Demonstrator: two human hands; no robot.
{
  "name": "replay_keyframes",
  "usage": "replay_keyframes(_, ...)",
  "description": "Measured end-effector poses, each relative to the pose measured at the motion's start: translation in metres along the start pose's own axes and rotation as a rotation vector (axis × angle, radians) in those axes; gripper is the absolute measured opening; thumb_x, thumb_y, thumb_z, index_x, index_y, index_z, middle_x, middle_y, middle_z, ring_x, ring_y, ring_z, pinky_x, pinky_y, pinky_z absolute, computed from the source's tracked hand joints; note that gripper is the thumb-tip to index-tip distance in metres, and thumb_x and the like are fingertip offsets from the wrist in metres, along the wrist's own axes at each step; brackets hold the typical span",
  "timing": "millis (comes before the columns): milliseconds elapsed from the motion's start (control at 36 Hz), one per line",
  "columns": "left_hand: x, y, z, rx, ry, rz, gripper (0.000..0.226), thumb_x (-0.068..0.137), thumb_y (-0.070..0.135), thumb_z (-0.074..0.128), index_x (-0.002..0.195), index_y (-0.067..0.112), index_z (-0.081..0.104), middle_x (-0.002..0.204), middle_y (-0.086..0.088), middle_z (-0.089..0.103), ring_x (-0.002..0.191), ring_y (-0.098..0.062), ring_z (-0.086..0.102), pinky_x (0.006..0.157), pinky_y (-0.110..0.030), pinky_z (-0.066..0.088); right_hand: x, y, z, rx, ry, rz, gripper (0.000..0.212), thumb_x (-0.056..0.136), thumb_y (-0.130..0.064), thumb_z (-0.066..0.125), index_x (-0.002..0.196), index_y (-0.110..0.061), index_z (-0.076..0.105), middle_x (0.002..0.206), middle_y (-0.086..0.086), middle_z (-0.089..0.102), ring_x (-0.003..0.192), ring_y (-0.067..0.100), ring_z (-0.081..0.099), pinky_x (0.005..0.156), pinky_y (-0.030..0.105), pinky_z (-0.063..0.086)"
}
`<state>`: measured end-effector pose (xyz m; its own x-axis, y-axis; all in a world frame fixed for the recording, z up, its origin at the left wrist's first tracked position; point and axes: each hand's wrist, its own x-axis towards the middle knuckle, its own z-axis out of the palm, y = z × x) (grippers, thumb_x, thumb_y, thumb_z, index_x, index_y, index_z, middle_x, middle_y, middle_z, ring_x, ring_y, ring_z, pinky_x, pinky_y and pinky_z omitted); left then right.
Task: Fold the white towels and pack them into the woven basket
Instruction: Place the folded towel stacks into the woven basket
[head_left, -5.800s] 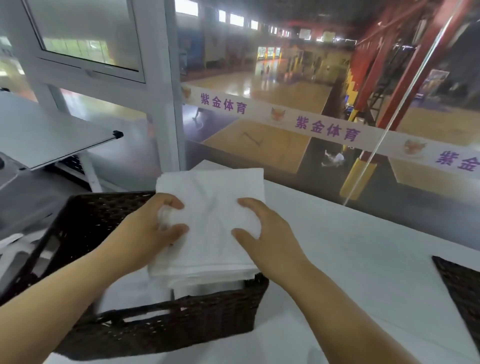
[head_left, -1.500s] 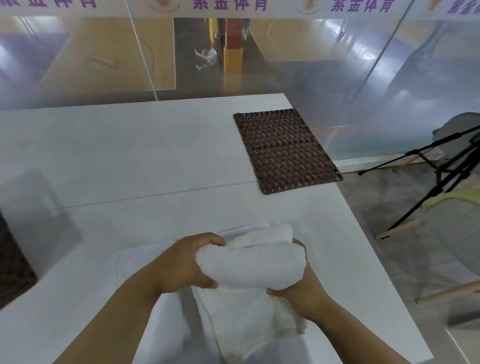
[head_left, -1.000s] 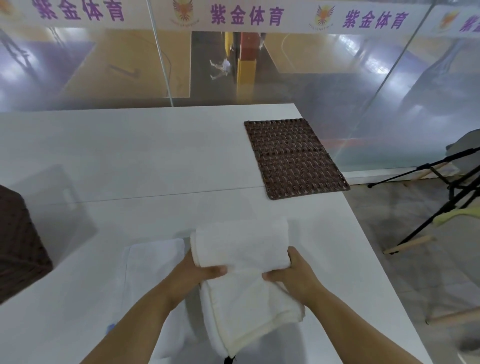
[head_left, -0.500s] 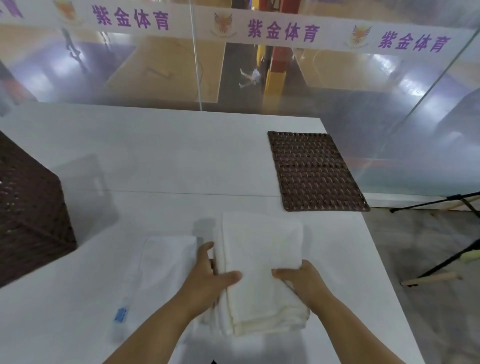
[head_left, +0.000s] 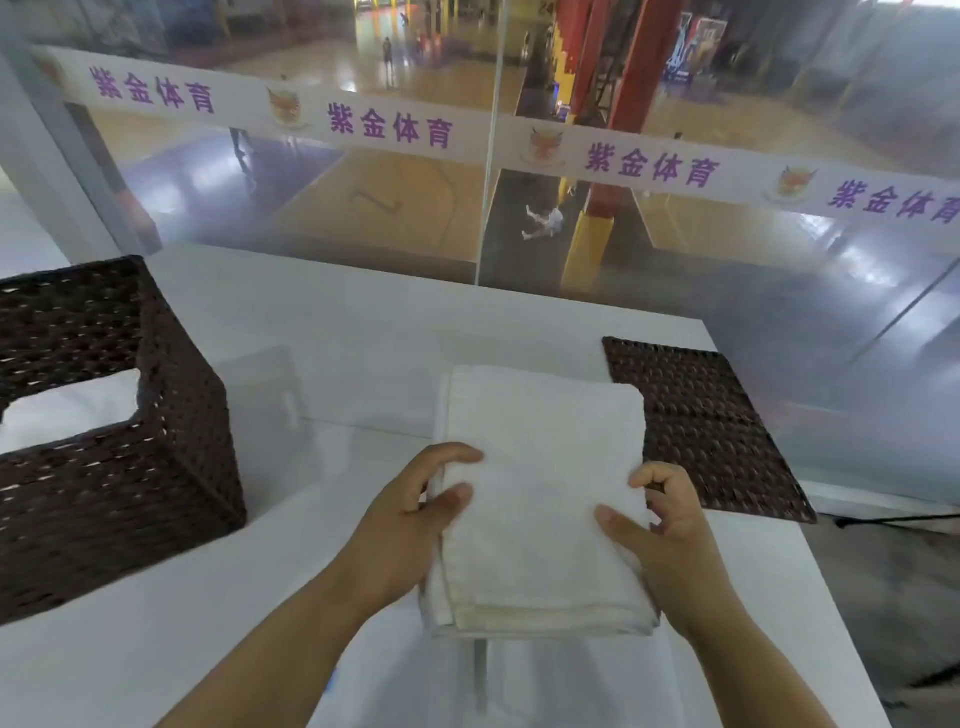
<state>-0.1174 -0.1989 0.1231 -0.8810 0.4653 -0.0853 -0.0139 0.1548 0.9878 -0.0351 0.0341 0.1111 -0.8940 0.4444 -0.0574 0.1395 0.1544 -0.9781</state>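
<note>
The woven basket (head_left: 119, 467) stands at the left of the white surface (head_left: 363, 338). The folded white towel (head_left: 540, 493) is held centrally, its long axis running away from the person and its layered edges nearest them. The left hand (head_left: 410, 525) and right hand (head_left: 665, 530) pinch its sides. On the carry to the basket, the loose layers could splay.

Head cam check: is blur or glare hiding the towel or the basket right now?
Head view: the folded towel, gripped by the left hand and right hand, reads clearly. Head view: the woven basket looks slightly motion-smeared. Head view: hazy reflections lie on the glass behind, not over the work; the lens bows the banner.
</note>
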Motion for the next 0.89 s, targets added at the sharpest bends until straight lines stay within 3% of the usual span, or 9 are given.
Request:
replay_keyframes(83, -0.001, 0.011, -0.048, 0.023, 0.023, 0.046, 0.032, 0.094, 0.016, 0.054, 0.096, 0.047, 0.065, 0.105, 0.024, 0.064, 0.09, 0.002, 0.064, 0.076, -0.012, 0.049, 0.006, -0.027, 0.042, 0.032, -0.042, -0.085, 0.04, 0.078, -0.001, 0.072, 0.082, -0.036, 0.054, 0.092, -0.015, 0.068, 0.079, 0.004, 0.065, 0.058, 0.016, 0.05)
replay_keyframes(222, -0.007, 0.03, -0.146, 0.086, 0.072, 0.12, 0.027, 0.093, 0.022, 0.057, 0.1, 0.048, 0.062, 0.107, 0.03, 0.06, 0.094, 0.004, 0.062, 0.083, -0.019, 0.051, 0.016, -0.077, 0.133, 0.03, -0.128, -0.224, 0.037, 0.081, -0.004, 0.071, 0.093, -0.038, 0.062, 0.1, -0.02, 0.066, 0.083, -0.003, 0.063, 0.062, 0.01, 0.048)
replay_keyframes(333, -0.02, 0.052, -0.229, 0.236, 0.165, 0.214, 0.026, 0.083, 0.034, 0.066, 0.102, 0.05, 0.057, 0.108, 0.04, 0.051, 0.098, 0.018, 0.05, 0.076, 0.001, 0.039, 0.024, -0.119, 0.213, -0.004, -0.182, -0.33, 0.043, 0.08, -0.011, 0.071, 0.093, -0.05, 0.061, 0.106, -0.023, 0.062, 0.09, 0.002, 0.062, 0.069, 0.017, 0.052)
replay_keyframes(472, -0.04, 0.073, -0.331, 0.447, 0.307, 0.237, 0.042, 0.07, 0.038, 0.077, 0.1, 0.053, 0.051, 0.1, 0.046, 0.047, 0.09, 0.025, 0.045, 0.064, 0.006, 0.033, 0.031, -0.165, 0.313, -0.003, -0.289, -0.448, 0.041, 0.08, -0.017, 0.073, 0.1, -0.049, 0.059, 0.105, -0.039, 0.054, 0.092, -0.012, 0.055, 0.067, 0.008, 0.048)
replay_keyframes(639, -0.066, 0.066, -0.435, 0.566, 0.404, 0.077, 0.051, 0.069, 0.038, 0.077, 0.101, 0.057, 0.043, 0.097, 0.022, 0.056, 0.078, 0.013, 0.056, 0.053, -0.007, 0.044, 0.034, -0.195, 0.427, -0.046, -0.497, -0.462, 0.051, 0.074, -0.022, 0.079, 0.112, -0.047, 0.055, 0.108, -0.045, 0.05, 0.099, -0.022, 0.047, 0.077, 0.0, 0.041)
replay_keyframes(750, -0.08, 0.038, -0.488, 0.606, 0.45, -0.11, 0.052, 0.07, 0.031, 0.079, 0.102, 0.052, 0.044, 0.082, 0.007, 0.06, 0.055, -0.006, 0.062, 0.041, -0.012, 0.04, 0.031, -0.196, 0.502, -0.138, -0.659, -0.388, 0.059, 0.073, -0.021, 0.08, 0.117, -0.045, 0.05, 0.118, -0.029, 0.048, 0.1, -0.016, 0.048, 0.076, -0.001, 0.039)
replay_keyframes(833, -0.084, 0.009, -0.518, 0.731, 0.443, -0.275, 0.056, 0.073, 0.03, 0.076, 0.112, 0.047, 0.04, 0.081, 0.002, 0.061, 0.062, -0.013, 0.064, 0.048, -0.02, 0.047, 0.023, -0.188, 0.553, -0.336, -0.709, -0.377, 0.067, 0.074, -0.025, 0.078, 0.13, -0.042, 0.046, 0.131, -0.012, 0.044, 0.107, -0.001, 0.046, 0.068, -0.002, 0.037)
replay_keyframes(889, -0.085, -0.01, -0.531, 0.771, 0.421, -0.388, 0.056, 0.076, 0.029, 0.073, 0.117, 0.044, 0.038, 0.084, 0.001, 0.059, 0.065, -0.015, 0.063, 0.05, -0.022, 0.048, 0.017, -0.178, 0.581, -0.453, -0.756, -0.35, 0.071, 0.075, -0.027, 0.076, 0.136, -0.04, 0.041, 0.135, -0.004, 0.041, 0.11, 0.009, 0.046, 0.073, 0.005, 0.039)
